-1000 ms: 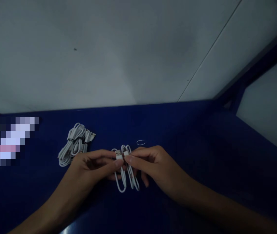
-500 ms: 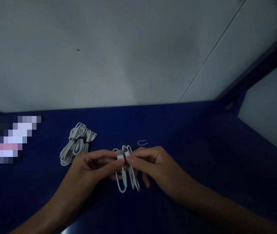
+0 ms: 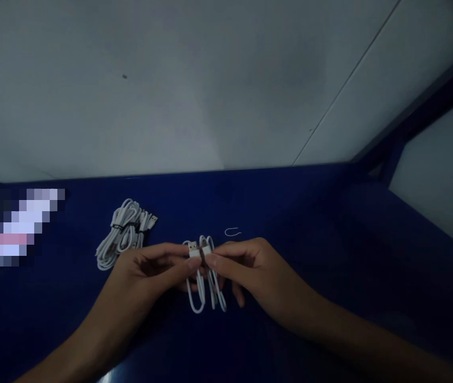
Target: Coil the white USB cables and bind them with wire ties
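A white USB cable [image 3: 196,303], folded into narrow loops, is held between my two hands above the blue table. My left hand [image 3: 152,274] pinches the end with the metal USB plug between thumb and forefinger. Close beside it, the thumb and forefinger of my right hand [image 3: 246,263] grip the other plug end and its loops. The loops hang down below my fingertips, and parts of them are hidden behind my fingers. Just beyond my right hand, a thin white bent tie [image 3: 232,232] lies on the table.
Beyond my left wrist is a pile of white cables [image 3: 124,231] bundled with black ties. A blurred-out bright item [image 3: 26,223] lies at the far left of the blue table [image 3: 290,213]. A pale wall [image 3: 170,106] rises behind the table.
Both hands keep their pinch on the cable, and the plug ends have shifted very slightly left. The whole view has moved a little.
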A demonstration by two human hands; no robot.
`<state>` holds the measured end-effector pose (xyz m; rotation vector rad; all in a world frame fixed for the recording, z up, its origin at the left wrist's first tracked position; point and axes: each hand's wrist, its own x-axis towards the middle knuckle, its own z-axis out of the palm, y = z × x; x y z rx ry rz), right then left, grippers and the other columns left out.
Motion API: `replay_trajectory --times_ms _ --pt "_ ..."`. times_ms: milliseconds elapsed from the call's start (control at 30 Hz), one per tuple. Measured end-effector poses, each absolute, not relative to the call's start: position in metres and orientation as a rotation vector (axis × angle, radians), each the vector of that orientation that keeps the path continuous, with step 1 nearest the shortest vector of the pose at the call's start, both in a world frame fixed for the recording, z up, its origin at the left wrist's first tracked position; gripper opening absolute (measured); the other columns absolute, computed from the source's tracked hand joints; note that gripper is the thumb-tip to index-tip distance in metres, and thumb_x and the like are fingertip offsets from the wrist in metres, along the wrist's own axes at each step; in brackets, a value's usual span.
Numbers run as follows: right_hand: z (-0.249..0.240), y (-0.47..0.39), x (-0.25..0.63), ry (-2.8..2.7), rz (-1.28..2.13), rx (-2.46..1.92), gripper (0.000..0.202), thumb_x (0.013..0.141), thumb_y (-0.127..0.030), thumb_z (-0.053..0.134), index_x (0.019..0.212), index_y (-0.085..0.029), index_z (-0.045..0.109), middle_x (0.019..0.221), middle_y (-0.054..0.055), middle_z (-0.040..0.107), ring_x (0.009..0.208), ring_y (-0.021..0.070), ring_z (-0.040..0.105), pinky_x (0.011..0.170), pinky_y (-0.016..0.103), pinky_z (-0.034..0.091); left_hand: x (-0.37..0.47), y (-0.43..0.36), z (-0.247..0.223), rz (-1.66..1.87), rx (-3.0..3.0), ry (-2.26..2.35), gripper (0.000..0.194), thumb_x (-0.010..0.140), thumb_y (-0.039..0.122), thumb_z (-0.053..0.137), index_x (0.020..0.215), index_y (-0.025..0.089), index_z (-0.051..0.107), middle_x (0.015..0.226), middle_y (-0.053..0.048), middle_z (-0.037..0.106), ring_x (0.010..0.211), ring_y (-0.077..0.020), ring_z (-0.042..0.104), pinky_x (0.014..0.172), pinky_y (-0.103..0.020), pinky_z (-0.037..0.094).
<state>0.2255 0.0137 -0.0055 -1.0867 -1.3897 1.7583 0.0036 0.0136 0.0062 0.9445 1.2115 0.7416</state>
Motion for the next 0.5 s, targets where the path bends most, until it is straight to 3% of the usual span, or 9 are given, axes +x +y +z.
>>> replay_trajectory --times_ms 200,500 --pt "-0.0043 0.0121 0.2236 -1.381 1.724 -1.188 0.033 0.108 -0.044 0.066 0.103 -0.021 0.089 0.077 0.002 0.070 0.050 0.0087 0.051 0.044 0.023 0.040 0.0024 0.0136 0.0058 0.738 0.945 1.251 0.024 0.082 0.028 0.097 0.105 0.026 0.091 0.091 -0.006 0.089 0.082 -0.0225 0.085 0.080 -0.029 0.067" --pt "-0.0048 0.0099 0.2198 -1.360 1.678 -1.290 0.037 0.106 -0.048 0.067 0.092 -0.020 0.086 0.068 0.000 0.064 0.045 0.0074 0.049 0.039 0.019 0.039 0.0033 0.0146 0.0100 0.682 0.942 1.219 0.018 0.088 0.032 0.093 0.106 0.027 0.091 0.097 -0.006 0.090 0.087 -0.0225 0.086 0.082 -0.027 0.067"
